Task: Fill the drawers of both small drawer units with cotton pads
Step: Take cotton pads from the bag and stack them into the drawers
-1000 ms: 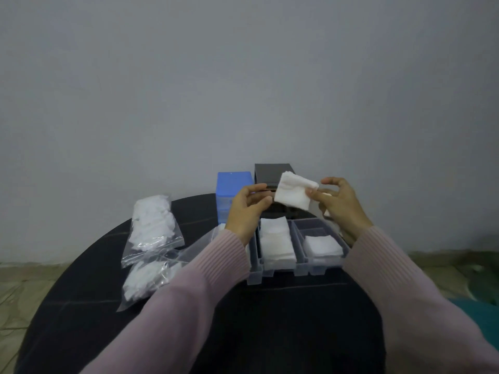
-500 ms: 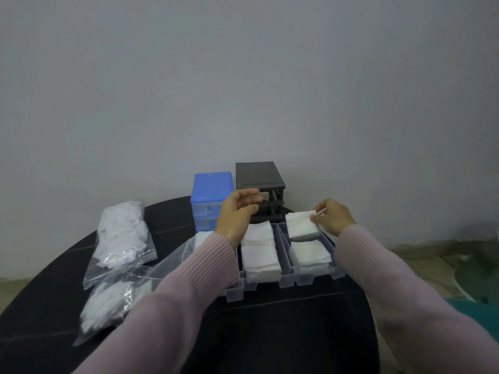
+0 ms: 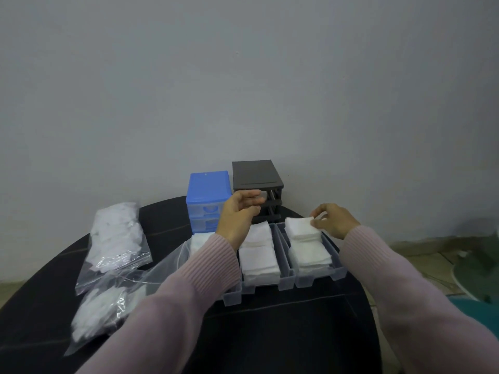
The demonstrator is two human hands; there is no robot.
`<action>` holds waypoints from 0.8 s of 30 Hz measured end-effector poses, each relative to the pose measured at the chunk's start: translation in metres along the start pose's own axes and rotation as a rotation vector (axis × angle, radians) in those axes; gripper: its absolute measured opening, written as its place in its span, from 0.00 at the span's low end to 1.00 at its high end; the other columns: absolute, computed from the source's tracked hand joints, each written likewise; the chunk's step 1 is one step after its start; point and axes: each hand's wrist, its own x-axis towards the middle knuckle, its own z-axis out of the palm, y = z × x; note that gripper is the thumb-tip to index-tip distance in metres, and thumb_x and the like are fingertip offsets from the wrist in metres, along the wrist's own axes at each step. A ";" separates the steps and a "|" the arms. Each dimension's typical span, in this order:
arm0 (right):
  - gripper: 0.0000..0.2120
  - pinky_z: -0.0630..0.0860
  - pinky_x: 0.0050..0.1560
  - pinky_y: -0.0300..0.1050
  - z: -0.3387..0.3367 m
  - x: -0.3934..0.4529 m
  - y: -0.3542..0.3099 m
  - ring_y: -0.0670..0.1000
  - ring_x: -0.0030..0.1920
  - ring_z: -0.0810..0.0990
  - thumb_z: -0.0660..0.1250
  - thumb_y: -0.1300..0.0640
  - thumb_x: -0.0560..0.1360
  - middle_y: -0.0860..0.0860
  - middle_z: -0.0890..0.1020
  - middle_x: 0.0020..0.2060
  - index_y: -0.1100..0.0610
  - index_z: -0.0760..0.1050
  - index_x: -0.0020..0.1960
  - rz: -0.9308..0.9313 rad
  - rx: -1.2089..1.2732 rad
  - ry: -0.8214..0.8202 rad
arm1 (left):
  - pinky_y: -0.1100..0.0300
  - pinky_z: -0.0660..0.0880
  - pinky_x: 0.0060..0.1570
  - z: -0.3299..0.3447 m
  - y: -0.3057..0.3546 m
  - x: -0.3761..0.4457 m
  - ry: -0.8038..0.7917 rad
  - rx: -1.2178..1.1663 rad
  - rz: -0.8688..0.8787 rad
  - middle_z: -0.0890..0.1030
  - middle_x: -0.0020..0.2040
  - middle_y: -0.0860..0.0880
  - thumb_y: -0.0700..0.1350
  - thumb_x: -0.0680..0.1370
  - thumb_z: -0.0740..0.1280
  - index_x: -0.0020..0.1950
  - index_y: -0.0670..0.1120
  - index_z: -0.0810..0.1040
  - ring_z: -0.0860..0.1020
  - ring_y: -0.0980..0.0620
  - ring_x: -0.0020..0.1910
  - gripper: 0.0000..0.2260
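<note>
Head view: the right hand (image 3: 333,221) reached over the far end of the rightmost clear drawer (image 3: 318,276), its fingertips (image 3: 314,224) pinching the right edge of the top cotton pad (image 3: 299,228) on the far stack in that drawer. A second stack of pads (image 3: 310,253) lay nearer in the same drawer, just in front of the first. The left hand (image 3: 239,218) hovered above the far end of the middle drawer (image 3: 266,283), fingers loosely curled with thumb and forefinger close together; whether it held anything could not be told. The middle drawer carried two stacks of white pads (image 3: 259,259), one behind the other. A third drawer (image 3: 232,296) sat to the left, touching the middle one and mostly hidden by the left sleeve (image 3: 189,287).

Beyond the hands, at the far edge of the dark round counter (image 3: 283,333), stood the blue drawer unit (image 3: 206,201) with its translucent drawers in place, and just to its right the black drawer unit (image 3: 256,179), whose frame showed open slots. On the left part of the counter lay a clear bag of cotton pads (image 3: 116,236) and, nearer, a second bag of pads (image 3: 102,311), its open plastic mouth stretching toward the left drawer. A grey wall (image 3: 243,90) rose behind the counter.
</note>
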 end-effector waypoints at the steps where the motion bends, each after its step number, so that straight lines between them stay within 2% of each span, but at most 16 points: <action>1: 0.07 0.67 0.49 0.42 0.002 0.000 -0.001 0.51 0.50 0.72 0.65 0.60 0.76 0.56 0.77 0.55 0.58 0.74 0.54 -0.015 -0.022 0.001 | 0.75 0.73 0.40 0.000 0.000 0.000 -0.003 -0.002 0.000 0.79 0.52 0.49 0.32 0.78 0.60 0.60 0.42 0.74 0.76 0.60 0.46 0.13; 4: 0.04 0.72 0.50 0.44 0.009 -0.001 -0.004 0.52 0.48 0.75 0.68 0.58 0.75 0.54 0.78 0.51 0.55 0.74 0.48 -0.042 -0.155 0.072 | 0.76 0.72 0.40 0.001 0.001 0.001 -0.009 -0.001 -0.002 0.79 0.52 0.49 0.32 0.78 0.60 0.59 0.43 0.74 0.75 0.62 0.45 0.12; 8: 0.04 0.76 0.48 0.45 0.018 -0.004 -0.003 0.52 0.45 0.77 0.67 0.55 0.75 0.54 0.80 0.47 0.55 0.76 0.48 -0.095 -0.268 0.233 | 0.76 0.72 0.40 0.002 0.001 0.001 -0.013 0.002 -0.005 0.79 0.53 0.49 0.31 0.78 0.60 0.59 0.42 0.74 0.75 0.61 0.46 0.13; 13: 0.08 0.72 0.49 0.42 0.017 -0.005 -0.002 0.50 0.47 0.75 0.70 0.51 0.72 0.50 0.78 0.49 0.53 0.75 0.47 -0.082 -0.213 0.078 | 0.75 0.73 0.40 0.005 0.001 0.001 -0.021 0.010 -0.009 0.79 0.52 0.49 0.32 0.78 0.60 0.58 0.43 0.75 0.76 0.61 0.46 0.12; 16: 0.09 0.70 0.49 0.41 0.021 -0.006 0.000 0.49 0.48 0.73 0.70 0.51 0.72 0.51 0.77 0.51 0.53 0.75 0.49 -0.078 -0.206 0.054 | 0.76 0.73 0.39 0.008 0.002 0.000 -0.024 0.014 -0.015 0.79 0.53 0.49 0.32 0.78 0.60 0.60 0.43 0.75 0.76 0.59 0.48 0.13; 20: 0.06 0.73 0.52 0.45 0.016 -0.009 -0.004 0.52 0.48 0.74 0.68 0.56 0.74 0.54 0.77 0.51 0.55 0.75 0.49 -0.104 0.016 0.097 | 0.77 0.73 0.38 0.008 0.001 -0.002 -0.028 0.022 -0.014 0.79 0.53 0.48 0.32 0.78 0.60 0.60 0.42 0.75 0.76 0.60 0.46 0.13; 22: 0.04 0.72 0.49 0.46 0.008 -0.012 -0.010 0.53 0.47 0.74 0.63 0.59 0.76 0.57 0.78 0.50 0.56 0.73 0.50 -0.095 0.188 0.118 | 0.77 0.73 0.37 0.008 0.001 -0.003 -0.030 0.021 -0.020 0.79 0.53 0.48 0.31 0.78 0.60 0.61 0.41 0.74 0.76 0.60 0.46 0.13; 24: 0.08 0.72 0.50 0.48 0.001 -0.015 -0.016 0.55 0.48 0.73 0.57 0.65 0.74 0.59 0.77 0.52 0.55 0.69 0.50 -0.047 0.327 0.088 | 0.77 0.73 0.37 0.008 0.002 -0.004 -0.038 0.023 -0.044 0.79 0.53 0.47 0.31 0.78 0.60 0.61 0.40 0.74 0.76 0.59 0.46 0.14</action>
